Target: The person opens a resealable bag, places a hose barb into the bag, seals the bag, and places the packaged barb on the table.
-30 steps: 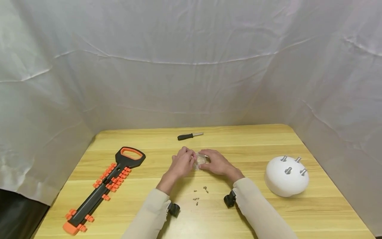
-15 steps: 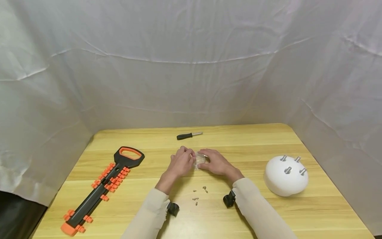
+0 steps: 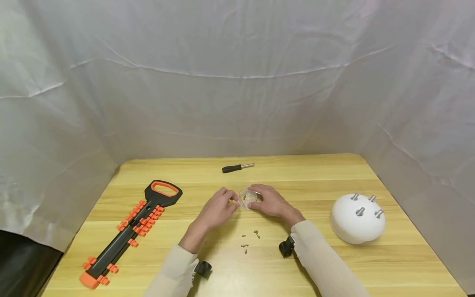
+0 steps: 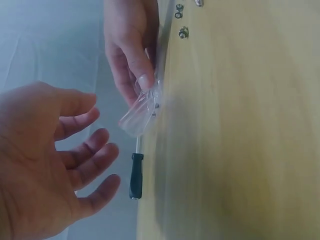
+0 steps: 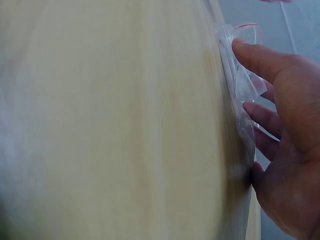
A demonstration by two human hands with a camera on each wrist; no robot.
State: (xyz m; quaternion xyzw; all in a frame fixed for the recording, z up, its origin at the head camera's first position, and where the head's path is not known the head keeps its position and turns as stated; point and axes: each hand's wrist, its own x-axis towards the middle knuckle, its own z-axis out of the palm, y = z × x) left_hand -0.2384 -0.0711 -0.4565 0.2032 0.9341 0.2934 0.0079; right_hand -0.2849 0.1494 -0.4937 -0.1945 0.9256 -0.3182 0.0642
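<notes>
A small clear plastic zip bag (image 3: 249, 196) lies between the two hands at mid-table. My right hand (image 3: 272, 201) holds it by the right side, thumb and fingers on the plastic; a red strip runs along the bag's mouth (image 5: 248, 25) in the right wrist view. Tiny dark metal bits show inside the bag (image 4: 145, 112) in the left wrist view. To the left of it, my left hand (image 3: 216, 209) has loosely bent fingers with nothing between them, apart from the bag. Several small metal fittings (image 3: 245, 245) are scattered on the table in front of the hands.
A black-handled screwdriver (image 3: 231, 168) lies behind the hands. At left is a long black holder (image 3: 122, 239) with orange clips and a loop handle. A round white block (image 3: 356, 218) with several metal bolts on top stands at right. Grey cloth (image 3: 237, 115) surrounds the wooden table.
My left hand has let go of the bag's left side and drawn back to the left and toward me. The right hand stays on the bag, whose mouth is now more visible.
</notes>
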